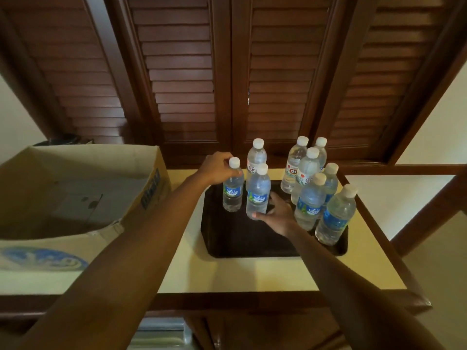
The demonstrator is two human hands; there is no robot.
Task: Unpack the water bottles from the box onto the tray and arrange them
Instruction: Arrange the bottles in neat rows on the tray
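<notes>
Black tray (227,238) on tabletop holds nine water bottles, most at its right side. L hand (217,170) grips far-left bottle (233,188) by neck; R hand (280,215) fingers wrapped round next bottle (257,195). Cardboard box (75,198) at left edge.

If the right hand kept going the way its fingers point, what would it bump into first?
The right hand already grips the front Vaig bottle; pushing on, it would probably meet the red-labelled bottle behind, though depth is unclear.

Dim warm indoor light, soft shadows, strong wide-angle bending at edges, slight softness throughout, no glare
</notes>
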